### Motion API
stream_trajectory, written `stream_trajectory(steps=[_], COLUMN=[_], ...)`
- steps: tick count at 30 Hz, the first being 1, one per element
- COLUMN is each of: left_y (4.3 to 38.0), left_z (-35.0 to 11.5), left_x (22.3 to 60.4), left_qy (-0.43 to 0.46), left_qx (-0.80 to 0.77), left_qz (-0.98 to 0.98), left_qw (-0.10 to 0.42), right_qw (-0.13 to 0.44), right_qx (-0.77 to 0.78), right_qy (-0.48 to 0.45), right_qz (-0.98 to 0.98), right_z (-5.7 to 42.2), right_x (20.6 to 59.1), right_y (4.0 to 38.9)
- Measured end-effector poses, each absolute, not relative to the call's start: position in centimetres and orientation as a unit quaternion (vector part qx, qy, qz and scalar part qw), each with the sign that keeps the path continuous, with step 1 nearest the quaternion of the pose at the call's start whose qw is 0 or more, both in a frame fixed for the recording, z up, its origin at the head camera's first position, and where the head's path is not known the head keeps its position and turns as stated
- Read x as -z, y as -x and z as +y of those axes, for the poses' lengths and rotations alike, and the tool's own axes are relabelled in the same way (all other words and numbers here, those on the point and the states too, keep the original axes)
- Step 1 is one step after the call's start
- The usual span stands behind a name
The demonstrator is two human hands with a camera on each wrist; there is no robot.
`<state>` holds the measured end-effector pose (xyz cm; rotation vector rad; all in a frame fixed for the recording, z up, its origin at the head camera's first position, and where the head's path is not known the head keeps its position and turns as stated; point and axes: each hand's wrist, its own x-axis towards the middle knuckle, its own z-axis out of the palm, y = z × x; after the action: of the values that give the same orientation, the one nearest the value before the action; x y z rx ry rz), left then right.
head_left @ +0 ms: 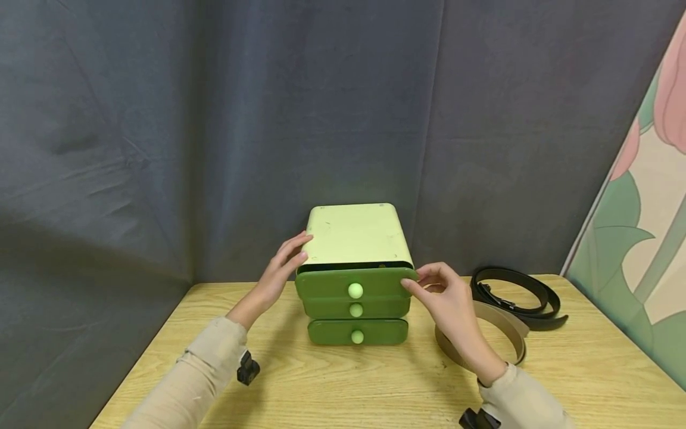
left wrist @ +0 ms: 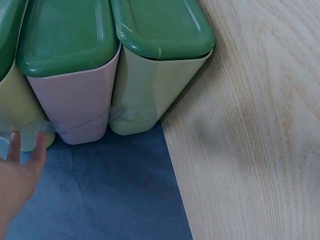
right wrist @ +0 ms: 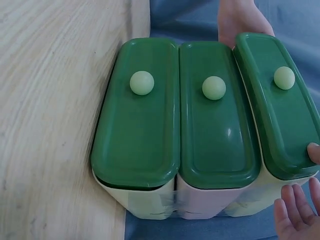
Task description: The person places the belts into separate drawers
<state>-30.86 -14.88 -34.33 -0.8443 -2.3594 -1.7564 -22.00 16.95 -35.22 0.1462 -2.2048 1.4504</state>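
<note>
Curtain (head_left: 321,119), dark grey-blue, hangs just behind the drawer unit (head_left: 354,232), which stands upright near the back of the wooden surface (head_left: 343,387). To its right: coiled black belt (head_left: 546,323) and, nearer, a looped tan belt (head_left: 504,320), partly hidden by the right forearm. Both take up room on that side; a painted panel (head_left: 627,256) borders the surface's right edge. Bare wood extends in front of the unit and leftward to the slanting left edge. Drawer fronts face the wearer, long axis left to right, one pale round knob (head_left: 355,291) each. Top drawer (head_left: 327,286) sits slightly out, a dark gap above its front. Left grip (head_left: 278,271): fingers spread, fairly straight, resting against the unit's upper left side, nothing clasped. Right grip (head_left: 449,295): nearly closed, thumb on the front, pinching the top drawer's right end.
</note>
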Motion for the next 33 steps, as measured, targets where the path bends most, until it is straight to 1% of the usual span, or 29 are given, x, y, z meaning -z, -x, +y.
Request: stream_trajectory(steps=[17, 28, 33], left_y=[30.8, 30.8, 30.7], left_z=[-14.8, -14.8, -14.9], left_x=[34.3, 34.3, 34.6], left_qy=[0.275, 0.273, 0.270], left_qx=[0.575, 0.577, 0.579], left_qz=[-0.770, -0.768, -0.768], left_qw=[0.045, 0.047, 0.044], right_qw=[0.266, 0.264, 0.261], right_qx=[-0.547, -0.548, -0.553], right_qy=[-0.043, -0.040, -0.055], right_qz=[-0.793, -0.793, -0.789], right_z=[16.7, 16.7, 16.8], right_x=[35.5, 35.6, 35.9], right_y=[23.9, 23.9, 23.6])
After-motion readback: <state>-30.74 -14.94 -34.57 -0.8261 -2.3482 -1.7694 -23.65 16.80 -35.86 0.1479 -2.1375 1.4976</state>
